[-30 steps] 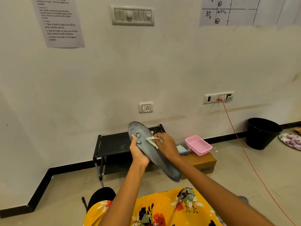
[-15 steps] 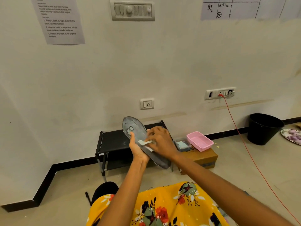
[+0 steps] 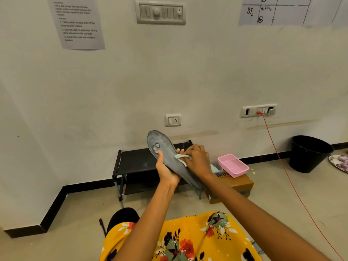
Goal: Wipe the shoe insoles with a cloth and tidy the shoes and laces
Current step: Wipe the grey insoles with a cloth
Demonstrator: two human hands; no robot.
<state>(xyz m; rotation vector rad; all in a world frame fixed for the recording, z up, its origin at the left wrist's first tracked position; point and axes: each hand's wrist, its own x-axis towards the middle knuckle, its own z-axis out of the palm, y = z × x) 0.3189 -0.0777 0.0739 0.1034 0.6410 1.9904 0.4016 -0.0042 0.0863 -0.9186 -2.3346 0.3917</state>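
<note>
With the left hand (image 3: 165, 171) gripping the floppy grey foam insole (image 3: 165, 157), the right hand's (image 3: 197, 161) pinched pale cloth (image 3: 181, 159) could bend it if pressed hard.

- Landmark: rack (image 3: 135, 162), standing on the floor against the wall.
- Insole (image 3: 167, 157): held up in front of the rack's right half, tilted, upper end to the left.
- Left hand (image 3: 166, 171): under the insole, gripping it, in front of the rack.
- Right hand (image 3: 197, 161): on the insole's right side, pressing a cloth (image 3: 181, 158) onto it.
- Cardboard box (image 3: 233, 187): on the floor just right of the rack.
- Tray (image 3: 233, 165): on top of the box.
- Bucket (image 3: 308, 153): well right of the rack, by the wall.
- Socket (image 3: 173, 120): on the wall above the rack.
- Cable (image 3: 282, 166): runs down to the floor, between box and bucket.
</note>
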